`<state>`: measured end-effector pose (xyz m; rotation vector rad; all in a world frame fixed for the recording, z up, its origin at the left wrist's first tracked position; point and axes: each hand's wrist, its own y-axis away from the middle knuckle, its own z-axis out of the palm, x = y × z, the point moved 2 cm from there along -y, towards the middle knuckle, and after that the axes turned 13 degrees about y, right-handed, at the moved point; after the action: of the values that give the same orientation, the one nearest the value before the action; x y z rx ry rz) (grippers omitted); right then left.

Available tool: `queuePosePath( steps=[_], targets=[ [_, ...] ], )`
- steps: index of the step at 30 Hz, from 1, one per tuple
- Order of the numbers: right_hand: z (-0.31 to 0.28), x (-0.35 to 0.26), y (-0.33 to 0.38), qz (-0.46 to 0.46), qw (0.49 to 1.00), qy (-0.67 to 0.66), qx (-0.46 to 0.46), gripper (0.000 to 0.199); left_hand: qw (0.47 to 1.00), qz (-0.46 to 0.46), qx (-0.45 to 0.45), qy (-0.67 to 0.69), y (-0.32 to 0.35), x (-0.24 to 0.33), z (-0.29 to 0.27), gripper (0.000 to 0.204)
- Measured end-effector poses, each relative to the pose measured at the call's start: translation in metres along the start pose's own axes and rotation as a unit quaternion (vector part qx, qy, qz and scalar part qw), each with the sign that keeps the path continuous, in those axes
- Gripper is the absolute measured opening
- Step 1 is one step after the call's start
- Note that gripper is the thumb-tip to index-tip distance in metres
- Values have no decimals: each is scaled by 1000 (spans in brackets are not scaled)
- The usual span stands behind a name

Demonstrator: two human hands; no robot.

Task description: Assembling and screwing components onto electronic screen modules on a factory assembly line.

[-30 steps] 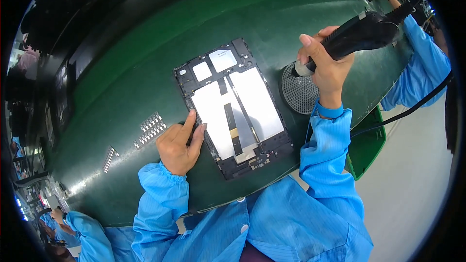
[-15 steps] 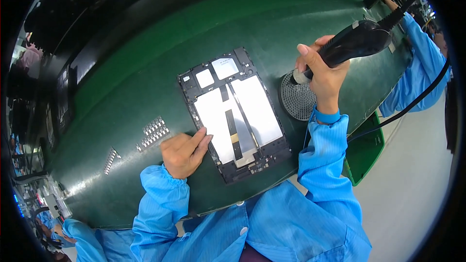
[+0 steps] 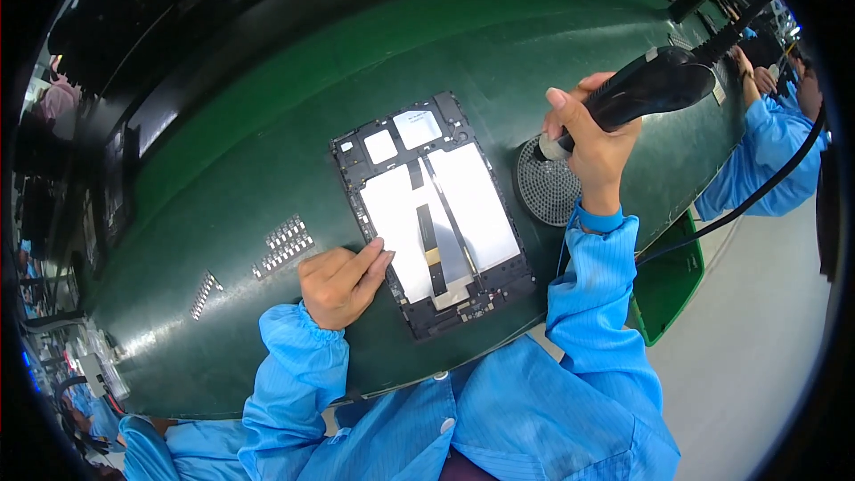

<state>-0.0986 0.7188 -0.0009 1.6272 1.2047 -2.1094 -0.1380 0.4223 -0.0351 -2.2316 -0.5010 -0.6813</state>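
Observation:
An opened tablet (image 3: 487, 205), with a black frame, silver panels and dark ribbon cables, lies flat on the green table. My left hand (image 3: 343, 283) is closed at its left long edge, thumb and forefinger touching the frame. My right hand (image 3: 598, 144) grips a black corded power tool (image 3: 655, 89) by its body, tilted with its pale tip down. That tip is over a round grey gridded disc (image 3: 549, 187), right of the tablet. Whether tip and disc touch, I cannot tell.
Two groups of small metal parts (image 3: 287, 242) lie left of my left hand. A green bin (image 3: 663, 289) stands below the table's right edge. The thick black cable (image 3: 766, 180) hangs at right. Co-workers' blue sleeves (image 3: 775, 156) show at both sides.
My hands, the tablet and the tool stay almost in place; the whole picture has shifted slightly. At the far right, a co-worker's arm has moved and their hands show more.

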Motion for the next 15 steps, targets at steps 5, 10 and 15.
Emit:
queuePosePath(
  steps=[5, 10, 15],
  targets=[
    [-1, -1, 0, 4, 1000, 9, 2, 24, 1000, -1, 2, 5, -1, 0, 0, 20],
    [6, -17, 2, 16, 1000, 8, 7, 28, 1000, -14, 2, 6, 5, -3, -3, 19],
    [23, -44, 2, -11, 996, -93, -4, 30, 1000, -19, 17, -10, 7, -4, -1, 18]
  ],
)
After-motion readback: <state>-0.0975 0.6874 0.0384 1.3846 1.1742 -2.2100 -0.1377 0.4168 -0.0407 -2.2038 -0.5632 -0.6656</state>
